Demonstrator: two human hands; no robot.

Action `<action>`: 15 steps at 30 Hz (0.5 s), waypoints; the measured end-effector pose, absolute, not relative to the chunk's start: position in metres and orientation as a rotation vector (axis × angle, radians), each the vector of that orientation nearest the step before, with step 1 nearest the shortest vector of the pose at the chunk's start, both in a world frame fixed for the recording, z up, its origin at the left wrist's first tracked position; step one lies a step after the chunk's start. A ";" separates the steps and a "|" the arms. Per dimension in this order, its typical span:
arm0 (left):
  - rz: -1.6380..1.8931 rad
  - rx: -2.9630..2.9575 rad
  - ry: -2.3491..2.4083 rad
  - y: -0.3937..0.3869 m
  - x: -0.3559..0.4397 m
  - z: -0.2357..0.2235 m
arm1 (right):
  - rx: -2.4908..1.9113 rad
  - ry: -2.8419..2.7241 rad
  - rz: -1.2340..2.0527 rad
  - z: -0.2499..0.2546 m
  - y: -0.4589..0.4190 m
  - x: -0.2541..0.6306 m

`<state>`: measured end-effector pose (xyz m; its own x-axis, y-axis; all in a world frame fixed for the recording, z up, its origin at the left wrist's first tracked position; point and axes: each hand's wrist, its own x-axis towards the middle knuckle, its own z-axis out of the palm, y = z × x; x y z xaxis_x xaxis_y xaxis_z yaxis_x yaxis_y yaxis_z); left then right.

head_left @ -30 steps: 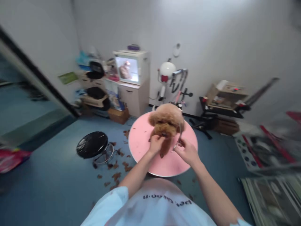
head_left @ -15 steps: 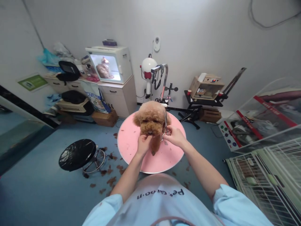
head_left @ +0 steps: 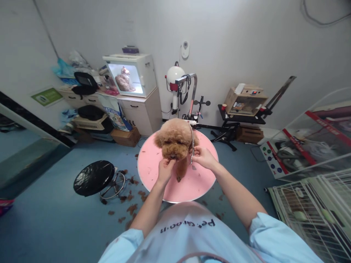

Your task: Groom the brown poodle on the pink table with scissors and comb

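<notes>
Since half a second ago the scissors (head_left: 192, 144) have risen along the poodle's cheek. One brown poodle (head_left: 175, 140) sits on the single round pink worktop (head_left: 203, 179); the left hand (head_left: 165, 170) pinches its chin, the right hand (head_left: 203, 157) grips the scissors. One black stool (head_left: 93, 178) stands nearby.

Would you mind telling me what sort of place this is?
Most likely a pet grooming room: a small brown dog on a round pink table, scissors in the right hand, fur clippings on the floor.
</notes>
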<state>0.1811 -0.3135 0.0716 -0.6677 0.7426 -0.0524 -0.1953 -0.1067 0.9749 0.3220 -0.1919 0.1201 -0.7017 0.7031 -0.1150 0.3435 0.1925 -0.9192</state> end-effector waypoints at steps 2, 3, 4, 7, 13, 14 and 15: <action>1.854 0.619 1.522 -0.313 0.181 0.071 | -0.956 -2.092 1.566 0.121 -0.191 0.321; 1.860 0.618 1.520 -0.313 0.181 0.070 | -0.943 -2.071 1.596 0.121 -0.191 0.321; 1.863 0.616 1.513 -0.314 0.181 0.070 | -0.933 -2.050 1.636 0.122 -0.191 0.321; 1.867 0.603 1.490 -0.314 0.181 0.069 | -0.921 -1.970 1.760 0.124 -0.191 0.320; 1.885 0.605 1.476 -0.315 0.181 0.070 | -0.956 -1.948 1.784 0.128 -0.192 0.320; 1.881 0.611 1.486 -0.315 0.181 0.071 | -0.967 -1.939 1.802 0.127 -0.192 0.320; 1.877 0.614 1.500 -0.315 0.181 0.071 | -0.984 -1.929 1.813 0.126 -0.192 0.320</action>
